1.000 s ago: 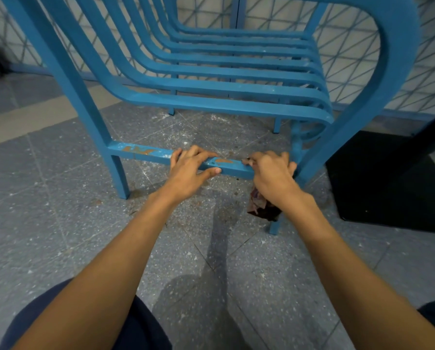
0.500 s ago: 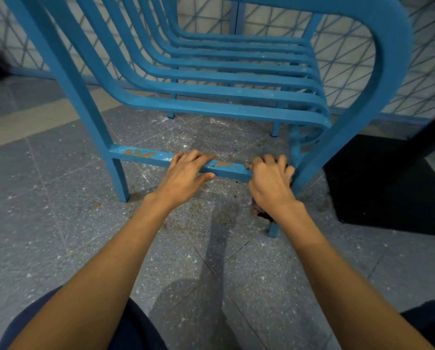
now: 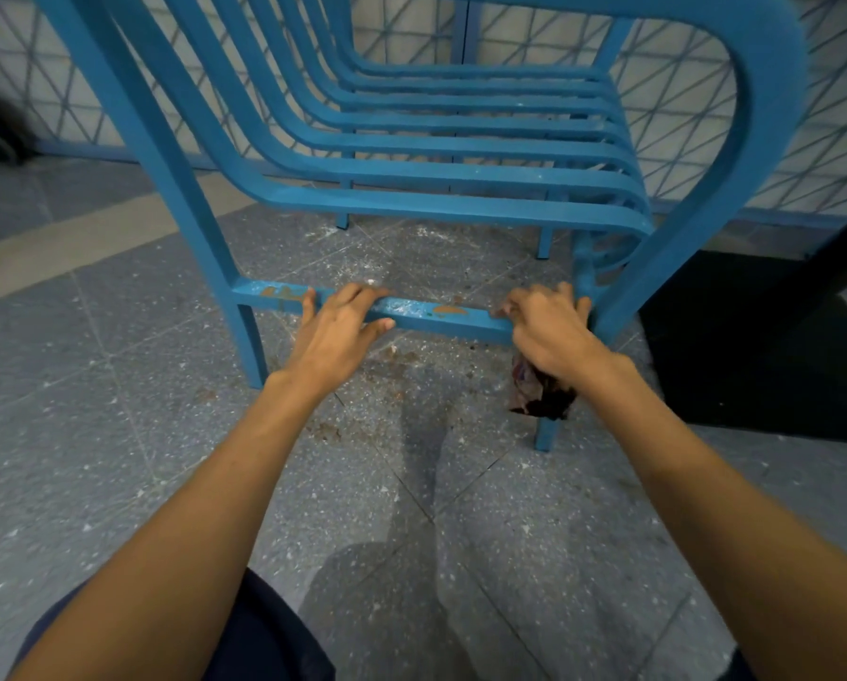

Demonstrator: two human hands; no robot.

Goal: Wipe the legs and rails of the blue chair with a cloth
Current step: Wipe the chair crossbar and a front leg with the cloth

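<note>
head cam, fwd-down, close on chair (image 3: 460, 189)

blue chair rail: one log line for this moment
left hand: grips lower rail | right hand: holds cloth at rail's right end | orange patches on rail top
</note>
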